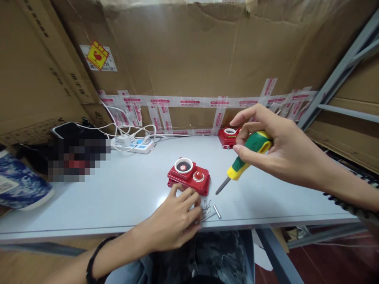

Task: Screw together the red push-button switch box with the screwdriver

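Observation:
My right hand (266, 142) is closed round the green and yellow handle of a screwdriver (237, 167). Its dark tip points down and left, in the air above the table. Near the table's front edge, my left hand (180, 217) has its fingers bent and bunched over small metal screws (206, 206); its fingertips are partly hidden, and what they hold is too small to make out. A short silvery metal bar (217, 211) lies beside the screws. Just beyond my left hand sits a red box-shaped device (189, 176) with a white-ringed round top and a red knob.
A second red device (227, 137) stands at the back, partly behind my right hand. A white power strip (133, 144) with tangled cables lies back left. A blue-and-white patterned cylinder (22, 183) is at far left. Large cardboard (183, 51) walls the back; a metal frame (334, 71) rises right.

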`<state>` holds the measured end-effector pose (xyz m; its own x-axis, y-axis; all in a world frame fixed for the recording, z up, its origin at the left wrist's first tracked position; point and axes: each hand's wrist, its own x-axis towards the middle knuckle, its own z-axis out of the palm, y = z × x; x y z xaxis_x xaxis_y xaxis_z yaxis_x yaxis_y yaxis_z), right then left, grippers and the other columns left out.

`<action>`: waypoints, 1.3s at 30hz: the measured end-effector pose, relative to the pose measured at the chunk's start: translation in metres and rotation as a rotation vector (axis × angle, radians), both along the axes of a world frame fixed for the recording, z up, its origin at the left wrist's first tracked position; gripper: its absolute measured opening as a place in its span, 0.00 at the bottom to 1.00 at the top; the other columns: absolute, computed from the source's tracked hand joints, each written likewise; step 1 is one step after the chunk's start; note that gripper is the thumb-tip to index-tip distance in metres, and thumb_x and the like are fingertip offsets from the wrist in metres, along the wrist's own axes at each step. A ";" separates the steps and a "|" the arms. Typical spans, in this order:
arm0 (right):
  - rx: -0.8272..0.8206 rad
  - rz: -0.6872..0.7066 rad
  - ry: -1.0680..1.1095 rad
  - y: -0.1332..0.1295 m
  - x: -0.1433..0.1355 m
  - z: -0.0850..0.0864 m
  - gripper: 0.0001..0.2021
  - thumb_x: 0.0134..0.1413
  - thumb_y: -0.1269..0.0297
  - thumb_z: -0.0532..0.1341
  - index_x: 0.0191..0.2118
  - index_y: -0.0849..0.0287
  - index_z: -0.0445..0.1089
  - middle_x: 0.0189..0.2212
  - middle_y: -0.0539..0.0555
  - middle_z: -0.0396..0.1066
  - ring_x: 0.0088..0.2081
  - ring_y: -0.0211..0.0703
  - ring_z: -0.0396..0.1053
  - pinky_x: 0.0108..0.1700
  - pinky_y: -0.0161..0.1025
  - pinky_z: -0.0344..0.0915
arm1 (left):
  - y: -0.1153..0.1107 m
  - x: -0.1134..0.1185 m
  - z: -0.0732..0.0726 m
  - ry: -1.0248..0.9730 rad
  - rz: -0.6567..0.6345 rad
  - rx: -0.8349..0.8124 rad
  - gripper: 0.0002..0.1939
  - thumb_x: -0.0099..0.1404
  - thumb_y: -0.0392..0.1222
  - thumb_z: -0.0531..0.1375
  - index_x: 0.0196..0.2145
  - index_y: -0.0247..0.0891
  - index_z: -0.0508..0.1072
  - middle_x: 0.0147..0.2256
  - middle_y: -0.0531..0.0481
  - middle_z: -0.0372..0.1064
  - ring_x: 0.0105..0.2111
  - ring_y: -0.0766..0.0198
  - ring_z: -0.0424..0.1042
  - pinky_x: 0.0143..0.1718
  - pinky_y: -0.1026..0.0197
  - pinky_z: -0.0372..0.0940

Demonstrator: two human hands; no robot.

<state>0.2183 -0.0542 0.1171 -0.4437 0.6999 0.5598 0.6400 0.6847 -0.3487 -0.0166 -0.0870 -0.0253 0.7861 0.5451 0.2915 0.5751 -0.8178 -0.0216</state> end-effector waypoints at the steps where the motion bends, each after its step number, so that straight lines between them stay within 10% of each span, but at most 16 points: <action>1: -0.003 -0.006 0.000 0.000 0.001 0.000 0.15 0.49 0.69 0.61 0.43 0.54 0.60 0.28 0.47 0.69 0.30 0.40 0.69 0.31 0.39 0.66 | 0.002 -0.001 0.000 0.005 0.011 -0.003 0.07 0.65 0.44 0.55 0.33 0.39 0.68 0.38 0.48 0.67 0.41 0.54 0.64 0.43 0.49 0.51; 20: 0.064 -0.055 0.025 0.012 0.002 -0.009 0.16 0.48 0.69 0.60 0.45 0.53 0.61 0.27 0.47 0.68 0.29 0.39 0.68 0.30 0.38 0.65 | 0.026 -0.025 0.019 -0.117 0.101 0.045 0.11 0.64 0.45 0.57 0.43 0.39 0.68 0.44 0.43 0.66 0.44 0.51 0.64 0.44 0.49 0.56; 27: 0.144 -0.163 -0.125 0.051 -0.005 -0.039 0.13 0.49 0.70 0.56 0.43 0.59 0.64 0.24 0.48 0.68 0.21 0.34 0.60 0.28 0.35 0.56 | 0.076 -0.042 0.039 -0.184 0.045 -0.245 0.34 0.61 0.52 0.61 0.60 0.43 0.54 0.62 0.39 0.50 0.60 0.49 0.55 0.58 0.48 0.56; 39: 0.134 -0.197 -0.069 0.076 -0.016 -0.076 0.13 0.51 0.64 0.57 0.43 0.60 0.65 0.22 0.47 0.63 0.22 0.35 0.59 0.29 0.34 0.53 | 0.089 -0.019 0.027 -0.177 0.290 -0.220 0.30 0.61 0.61 0.58 0.55 0.40 0.62 0.50 0.41 0.66 0.45 0.50 0.69 0.47 0.46 0.61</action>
<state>0.2018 0.0218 0.0413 -0.3462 0.6983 0.6266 0.7852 0.5811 -0.2138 -0.0357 0.0022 0.0021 0.5387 0.8014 0.2599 0.7617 -0.5951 0.2561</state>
